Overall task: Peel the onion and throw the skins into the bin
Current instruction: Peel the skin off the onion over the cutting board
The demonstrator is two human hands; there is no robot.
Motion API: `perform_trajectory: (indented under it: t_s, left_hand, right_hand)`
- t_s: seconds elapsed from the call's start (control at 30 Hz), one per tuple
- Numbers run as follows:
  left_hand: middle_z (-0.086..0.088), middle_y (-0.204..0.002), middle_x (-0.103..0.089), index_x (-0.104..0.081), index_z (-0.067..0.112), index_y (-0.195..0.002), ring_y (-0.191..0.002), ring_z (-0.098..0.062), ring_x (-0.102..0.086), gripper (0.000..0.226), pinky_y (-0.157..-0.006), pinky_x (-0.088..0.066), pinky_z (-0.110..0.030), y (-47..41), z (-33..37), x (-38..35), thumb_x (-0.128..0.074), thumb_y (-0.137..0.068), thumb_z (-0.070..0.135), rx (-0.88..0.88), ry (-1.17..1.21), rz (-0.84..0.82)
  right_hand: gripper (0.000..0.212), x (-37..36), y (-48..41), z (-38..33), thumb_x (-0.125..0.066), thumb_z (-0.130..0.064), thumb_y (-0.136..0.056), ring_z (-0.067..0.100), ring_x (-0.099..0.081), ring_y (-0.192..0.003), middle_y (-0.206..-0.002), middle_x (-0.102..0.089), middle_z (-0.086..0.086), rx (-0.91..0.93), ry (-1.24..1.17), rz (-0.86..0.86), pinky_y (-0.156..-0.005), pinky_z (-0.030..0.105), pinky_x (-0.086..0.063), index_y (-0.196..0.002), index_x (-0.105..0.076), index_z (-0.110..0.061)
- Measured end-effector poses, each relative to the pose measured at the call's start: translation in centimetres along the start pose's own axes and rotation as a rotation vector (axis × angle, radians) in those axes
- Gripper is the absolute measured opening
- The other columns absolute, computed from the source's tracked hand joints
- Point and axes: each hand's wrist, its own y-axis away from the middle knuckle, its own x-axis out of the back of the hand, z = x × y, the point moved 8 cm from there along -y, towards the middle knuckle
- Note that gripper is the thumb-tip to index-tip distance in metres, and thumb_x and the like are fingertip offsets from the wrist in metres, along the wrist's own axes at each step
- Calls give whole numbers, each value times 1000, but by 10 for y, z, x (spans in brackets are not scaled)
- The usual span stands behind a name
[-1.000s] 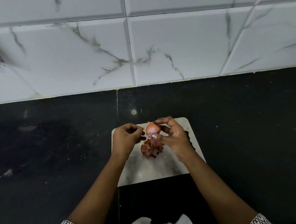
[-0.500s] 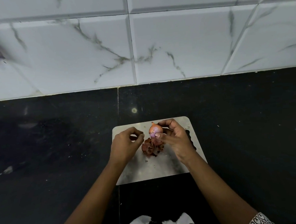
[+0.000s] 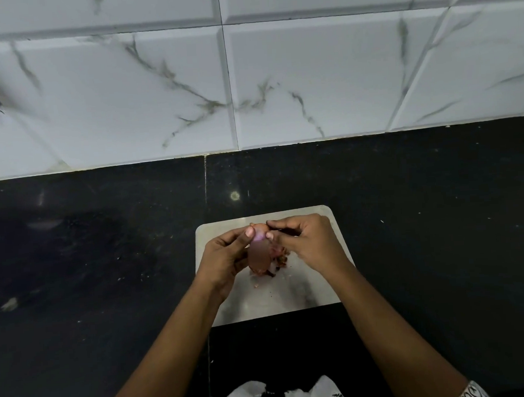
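Left hand (image 3: pixel 227 255) grips onion (image 3: pixel 259 255) above far half of white board (image 3: pixel 291 301); right hand (image 3: pixel 309 244) pinches at onion top, what it holds unclear. Loose skins (image 3: pixel 281 258) piled on board under hands; board sits on black surface (image 3: pixel 426 249).

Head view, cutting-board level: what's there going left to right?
Black stone countertop → left hand → reddish onion pinched between both hands → right hand → right edge of the white rectangular cutting board → more countertop.
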Motion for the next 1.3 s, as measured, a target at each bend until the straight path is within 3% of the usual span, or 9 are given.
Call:
perform_trajectory:
  t_s: [0.1, 0.23, 0.43, 0.6, 0.73, 0.87, 1.0, 1.1, 1.3]
  left_hand:
    - [-8, -94, -74, -72, 13, -96, -86, -18, -70, 34, -66, -55, -23, 0, 1, 2, -65, -69, 33, -24, -27, 42]
    - [-3, -85, -76, -72, 13, -93, -79, -13, -72, 27, -67, -55, -20, 2, 2, 1, -63, -75, 30, -52, -27, 55]
    - [-3, -81, -76, -72, 10, -92, -77, -12, -72, 17, -65, -56, -20, 3, 1, 3, -59, -86, 19, -67, -11, 73]
    - [-3, -77, -75, -72, 8, -88, -72, -12, -71, 20, -65, -56, -21, 3, -3, 3, -56, -87, 22, -44, -4, 76]
    - [-8, -85, -75, -74, 12, -88, -83, -19, -70, 21, -74, -55, -28, -1, -4, 7, -57, -89, 25, -25, -54, 95]
    - [-10, -81, -74, -75, 11, -87, -81, -20, -69, 20, -71, -54, -27, -3, -3, 7, -59, -89, 23, -23, -64, 112]
    - [-9, -79, -74, -74, 8, -84, -80, -20, -69, 21, -74, -55, -30, -4, -4, 6, -63, -82, 27, 3, -66, 95]
    - [-5, -73, -73, -72, 7, -80, -70, -15, -70, 23, -63, -55, -23, -2, -5, 2, -58, -88, 23, 15, -47, 77]
    - [-5, -73, -73, -73, 7, -85, -70, -16, -70, 23, -68, -57, -26, -1, -4, 2, -60, -86, 25, 22, -55, 82]
  right_hand:
    - [31, 0, 0, -12, -71, -26, -79, 5, -66, -88, -102, -72, 1, 46, 187, 5, -83, 22, -54, -109, -68, -17]
    - [29, -4, 1, -27, -67, -28, -84, 11, -67, -88, -101, -73, 3, 124, 346, 7, -81, 26, -54, -110, -68, -16]
    - [18, -6, 2, -26, -65, -26, -85, 15, -65, -69, -80, -74, 5, 138, 334, 10, -68, 37, -55, -97, -74, -15]
    - [15, -3, -3, -15, -68, -20, -82, 2, -65, -74, -86, -75, 0, 62, 213, -34, -71, 17, -53, -95, -75, -16]
    - [18, -4, -6, -11, -72, -26, -79, 1, -66, -73, -84, -74, -4, 3, 133, -93, -71, 18, -54, -94, -74, -18]
    - [15, -4, -9, -14, -71, -24, -79, 2, -64, -69, -80, -74, -3, 24, 209, -59, -62, 12, -49, -91, -75, -17]
    - [9, 0, -11, -11, -69, -18, -79, 7, -65, -66, -75, -73, 0, 9, 211, -34, -62, 21, -52, -83, -76, -14]
    - [8, 2, -11, -10, -69, -18, -79, 7, -65, -67, -72, -71, -3, 10, 182, -16, -66, 26, -55, -80, -75, -15]
    - [20, -3, -9, -12, -75, -34, -74, 8, -66, -65, -70, -70, -3, 32, 167, -82, -62, 27, -56, -80, -74, -14]
